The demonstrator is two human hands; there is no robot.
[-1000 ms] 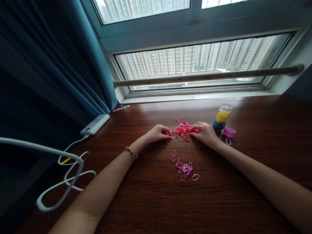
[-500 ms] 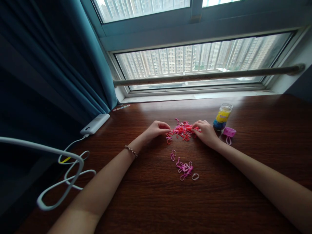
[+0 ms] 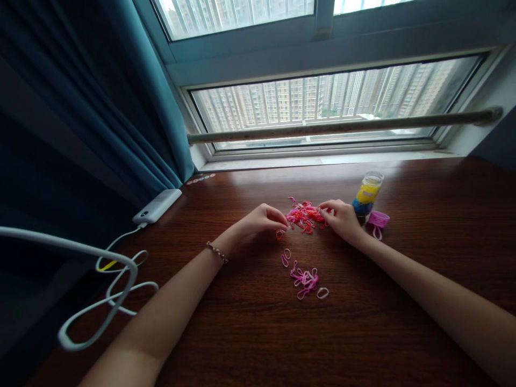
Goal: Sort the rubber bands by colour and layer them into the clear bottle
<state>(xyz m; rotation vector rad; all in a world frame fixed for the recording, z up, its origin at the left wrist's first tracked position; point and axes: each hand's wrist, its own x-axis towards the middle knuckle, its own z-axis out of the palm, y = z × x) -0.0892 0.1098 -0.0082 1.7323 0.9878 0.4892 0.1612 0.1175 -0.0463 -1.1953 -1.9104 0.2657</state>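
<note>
A loose pile of red, orange and pink small rubber bands lies on the wooden tabletop between my hands. My left hand is at the pile's left edge, thumb and forefinger pinched on a rubber band, most of it hidden by the fingertips. Just under those fingertips lies a red band. My right hand rests at the pile's right side, its fingertips closed on bands there. Nearer to me is a smaller group of pink and purple bands, with a pale band beside it and a few loops above.
Behind my right hand stands a clear jar with yellow and blue contents. A pink lid-like piece with a loop lies next to it. At the left are a white power bank and its white cable. A window and rail border the table's back.
My left fingertips have moved slightly down and toward me, over the bands at the pile's lower left. My right hand has shifted very little.
</note>
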